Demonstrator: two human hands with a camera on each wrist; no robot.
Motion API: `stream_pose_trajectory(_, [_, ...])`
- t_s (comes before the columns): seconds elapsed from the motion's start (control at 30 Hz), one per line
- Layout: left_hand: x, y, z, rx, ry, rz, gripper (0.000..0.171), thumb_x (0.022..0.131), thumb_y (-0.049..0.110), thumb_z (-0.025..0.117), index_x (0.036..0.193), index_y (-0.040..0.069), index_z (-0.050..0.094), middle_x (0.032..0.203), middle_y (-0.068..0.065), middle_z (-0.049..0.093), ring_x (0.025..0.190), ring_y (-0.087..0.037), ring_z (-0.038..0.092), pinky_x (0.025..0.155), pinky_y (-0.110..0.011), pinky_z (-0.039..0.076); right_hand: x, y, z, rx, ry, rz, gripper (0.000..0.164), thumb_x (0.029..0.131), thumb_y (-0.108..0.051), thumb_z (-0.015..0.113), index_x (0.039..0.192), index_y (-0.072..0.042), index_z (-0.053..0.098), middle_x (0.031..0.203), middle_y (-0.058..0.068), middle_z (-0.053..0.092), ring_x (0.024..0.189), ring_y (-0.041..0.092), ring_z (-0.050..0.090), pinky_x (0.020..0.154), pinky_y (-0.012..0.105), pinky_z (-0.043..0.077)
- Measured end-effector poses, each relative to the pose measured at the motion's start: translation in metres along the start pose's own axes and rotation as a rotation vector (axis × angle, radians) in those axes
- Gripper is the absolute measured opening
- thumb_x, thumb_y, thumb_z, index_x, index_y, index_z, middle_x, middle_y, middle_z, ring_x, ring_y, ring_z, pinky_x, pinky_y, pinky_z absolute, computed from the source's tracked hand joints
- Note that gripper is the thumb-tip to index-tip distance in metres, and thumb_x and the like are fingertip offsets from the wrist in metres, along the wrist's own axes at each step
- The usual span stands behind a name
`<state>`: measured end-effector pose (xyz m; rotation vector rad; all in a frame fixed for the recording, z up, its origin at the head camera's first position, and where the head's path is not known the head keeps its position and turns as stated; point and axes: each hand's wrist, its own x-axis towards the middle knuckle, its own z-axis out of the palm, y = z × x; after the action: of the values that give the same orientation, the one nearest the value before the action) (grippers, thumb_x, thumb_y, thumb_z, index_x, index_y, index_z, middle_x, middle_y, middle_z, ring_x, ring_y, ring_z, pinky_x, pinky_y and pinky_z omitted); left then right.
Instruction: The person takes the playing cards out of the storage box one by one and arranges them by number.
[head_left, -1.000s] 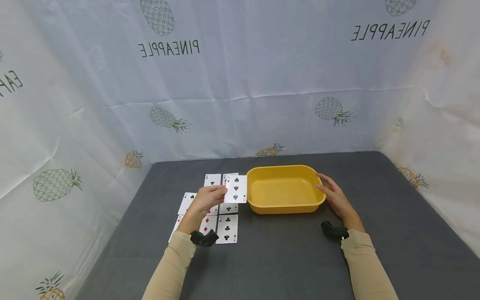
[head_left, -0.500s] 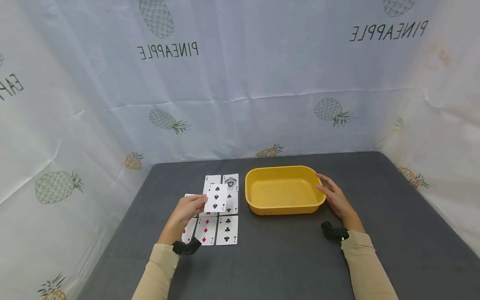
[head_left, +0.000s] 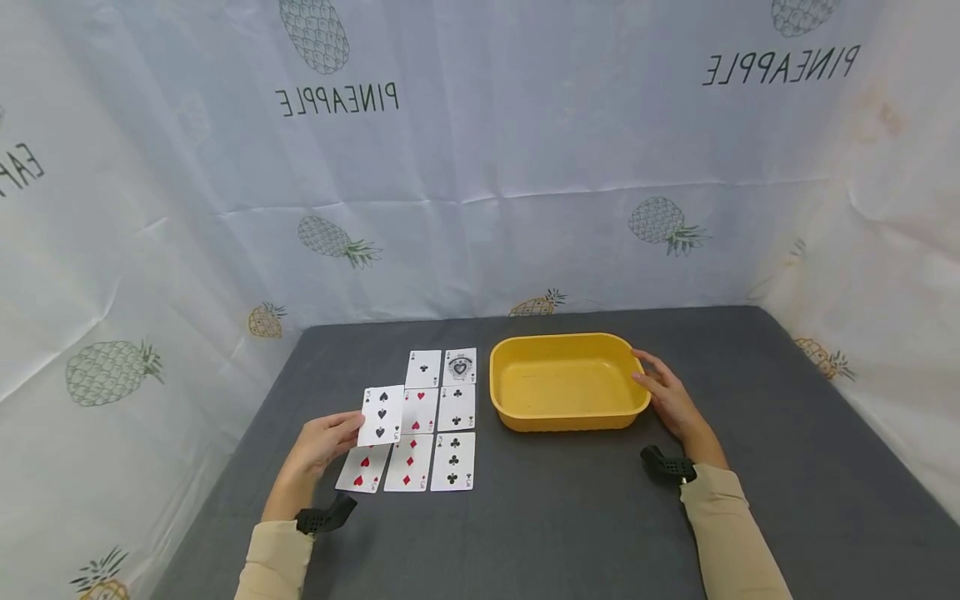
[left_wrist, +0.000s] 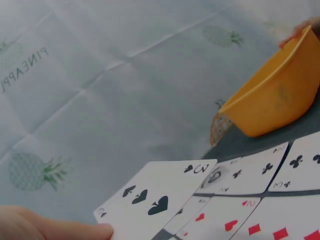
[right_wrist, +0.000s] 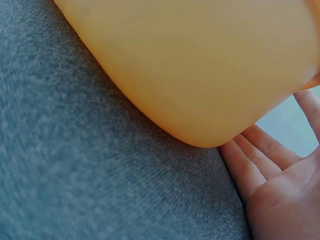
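Note:
My left hand [head_left: 322,442] pinches a three of spades [head_left: 381,415] by its left edge, over the left side of a layout of playing cards. Below it lies a three of hearts [head_left: 363,468], partly covered, with a three of diamonds [head_left: 408,463] and a three of clubs [head_left: 452,461] beside it. A two of hearts [head_left: 419,410] and a two of clubs [head_left: 457,408] form the row behind. The held card hides what lies beneath it. My right hand [head_left: 671,404] holds the yellow basin [head_left: 570,421] at its right end, thumb at the rim and fingers along the outer wall.
An ace of clubs [head_left: 423,368] and an ace of spades [head_left: 460,367] make up the back row. The basin stands just right of the cards on a dark grey table [head_left: 555,517]. A pineapple-print curtain [head_left: 480,150] encloses the back and sides.
My left hand has carried the three of spades left and toward me, from beside the basin to the cards' left column. The ace of spades is uncovered. The right hand stays put.

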<state>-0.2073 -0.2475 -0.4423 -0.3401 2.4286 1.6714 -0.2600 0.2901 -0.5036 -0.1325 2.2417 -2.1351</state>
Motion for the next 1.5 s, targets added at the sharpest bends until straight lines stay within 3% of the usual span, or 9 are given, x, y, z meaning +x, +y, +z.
stream_pose_trajectory(0.27, [-0.001, -0.021, -0.025, -0.002, -0.002, -0.039, 0.054, 0.094, 0.021, 0.062, 0.132, -0.015, 0.048, 0.090, 0.006, 0.069, 0.077, 0.001, 0.061, 0.069, -0.014, 0.055, 0.000, 0.000, 0.000, 0.008, -0.001, -0.006, 0.056, 0.099, -0.028, 0.053, 0.149, -0.019, 0.031, 0.115, -0.022, 0.051, 0.098, -0.006, 0.060, 0.080, 0.011, 0.054])
stream_pose_trajectory(0.53, [-0.003, -0.037, -0.049, 0.011, -0.005, -0.083, 0.056, 0.092, 0.022, 0.066, 0.130, -0.015, 0.050, 0.085, 0.011, 0.068, 0.074, 0.002, 0.061, 0.068, -0.014, 0.056, -0.001, -0.001, 0.000, 0.003, -0.001, 0.005, 0.058, 0.099, -0.029, 0.053, 0.151, -0.018, 0.030, 0.117, -0.021, 0.049, 0.100, -0.009, 0.059, 0.082, 0.009, 0.053])
stream_pose_trajectory(0.7, [-0.003, -0.046, -0.063, 0.073, 0.023, -0.090, 0.051, 0.091, 0.021, 0.067, 0.125, -0.015, 0.055, 0.085, 0.010, 0.070, 0.072, 0.002, 0.061, 0.066, -0.014, 0.056, -0.001, -0.001, 0.001, -0.001, 0.001, 0.009, 0.057, 0.099, -0.029, 0.053, 0.150, -0.018, 0.030, 0.131, -0.009, 0.045, 0.102, -0.010, 0.058, 0.083, 0.009, 0.052])
stream_pose_trajectory(0.8, [-0.002, -0.051, -0.070, 0.087, 0.023, -0.098, 0.048, 0.090, 0.019, 0.067, 0.122, -0.014, 0.058, 0.082, 0.010, 0.069, 0.071, 0.001, 0.060, 0.065, -0.014, 0.055, -0.001, -0.001, 0.001, 0.002, 0.000, 0.001, 0.057, 0.099, -0.029, 0.053, 0.150, -0.018, 0.030, 0.132, -0.008, 0.046, 0.101, -0.008, 0.059, 0.083, 0.009, 0.052])
stream_pose_trajectory(1.03, [-0.001, -0.060, -0.081, 0.071, 0.000, -0.131, 0.043, 0.090, 0.017, 0.067, 0.120, -0.013, 0.060, 0.082, 0.012, 0.068, 0.072, 0.002, 0.060, 0.066, -0.014, 0.055, -0.001, 0.000, 0.000, -0.013, -0.002, -0.007, 0.055, 0.100, -0.029, 0.053, 0.149, -0.019, 0.032, 0.116, -0.023, 0.047, 0.099, -0.010, 0.059, 0.082, 0.009, 0.052])
stream_pose_trajectory(1.33, [-0.001, -0.063, -0.087, 0.089, 0.029, -0.144, 0.037, 0.088, 0.016, 0.068, 0.113, -0.011, 0.065, 0.078, 0.013, 0.068, 0.068, 0.003, 0.060, 0.062, -0.014, 0.054, 0.000, 0.001, 0.001, -0.017, -0.008, -0.022, 0.053, 0.100, -0.028, 0.052, 0.149, -0.019, 0.032, 0.116, -0.024, 0.048, 0.099, -0.011, 0.059, 0.082, 0.009, 0.052])
stream_pose_trajectory(1.5, [0.002, -0.063, -0.085, 0.107, 0.091, -0.154, 0.037, 0.084, 0.017, 0.072, 0.108, -0.011, 0.068, 0.075, 0.012, 0.068, 0.065, 0.003, 0.059, 0.059, -0.014, 0.053, 0.000, 0.002, 0.001, -0.027, 0.002, -0.014, 0.054, 0.100, -0.029, 0.052, 0.149, -0.020, 0.032, 0.126, -0.016, 0.047, 0.100, -0.012, 0.058, 0.083, 0.009, 0.052])
